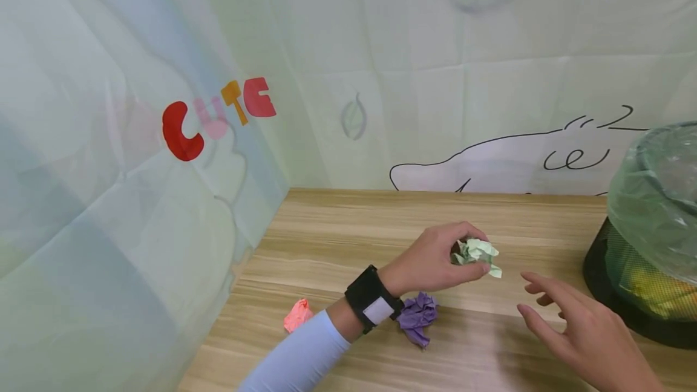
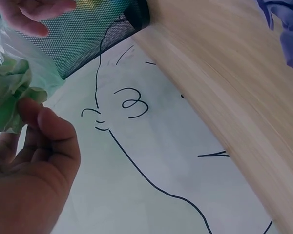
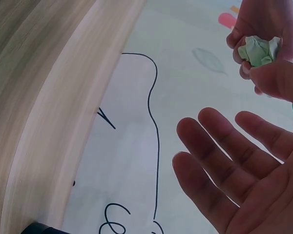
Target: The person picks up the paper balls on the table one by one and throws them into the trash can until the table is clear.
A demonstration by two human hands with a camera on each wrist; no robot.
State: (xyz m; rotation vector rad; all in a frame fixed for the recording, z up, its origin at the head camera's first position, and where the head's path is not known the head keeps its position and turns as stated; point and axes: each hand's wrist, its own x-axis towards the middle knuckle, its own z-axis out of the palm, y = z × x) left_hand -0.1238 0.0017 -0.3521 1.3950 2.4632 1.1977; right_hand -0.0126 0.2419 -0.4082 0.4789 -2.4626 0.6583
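My left hand [image 1: 430,259] pinches a crumpled pale green paper ball [image 1: 479,251] between thumb and fingers, raised over the wooden table. In the left wrist view the same paper ball [image 2: 10,95] sits at the fingertips. My right hand [image 1: 590,325] is held to the right of it, fingers spread and holding nothing; the right wrist view shows its fingers [image 3: 219,146] loosely extended. Beneath the left wrist lies a crumpled purple paper ball [image 1: 418,318], partly covered by the black wrist strap. A crumpled pink paper ball [image 1: 297,316] rests farther left, beside the sleeve.
On the right stands a black mesh bin [image 1: 601,259] with a translucent green bag [image 1: 634,198] over its rim; yellow and orange shapes show through the mesh. Printed curtains [image 1: 348,65] hang behind and to the left of the wooden table [image 1: 327,222].
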